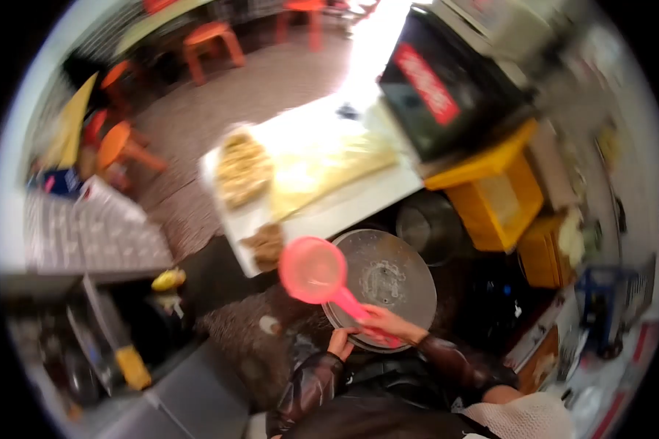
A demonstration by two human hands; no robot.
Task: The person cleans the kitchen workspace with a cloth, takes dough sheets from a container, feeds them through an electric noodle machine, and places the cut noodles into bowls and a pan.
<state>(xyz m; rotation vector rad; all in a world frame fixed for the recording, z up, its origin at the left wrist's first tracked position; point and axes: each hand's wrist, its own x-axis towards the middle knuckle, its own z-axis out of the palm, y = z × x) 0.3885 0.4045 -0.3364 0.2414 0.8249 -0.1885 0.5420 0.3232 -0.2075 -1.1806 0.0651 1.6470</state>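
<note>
A pink plastic water dipper point(313, 269) is in my right hand point(389, 326), whose fingers are closed round its handle. Its round bowl hangs over the left edge of a large round grey metal lid point(406, 282), which has a raised pattern in the middle. My left hand point(340, 342) is at the lid's near-left rim, with the fingers bent against the edge. What lies under the lid is hidden. Both forearms wear dark, shiny sleeves.
Beyond the lid stands a white table point(329, 223) with a tray of yellowish food pieces point(243, 168) and a plastic-covered yellow sheet point(329, 172). To the right are yellow crates point(487, 197) and a black cabinet point(439, 88). Orange stools point(121, 146) stand further back.
</note>
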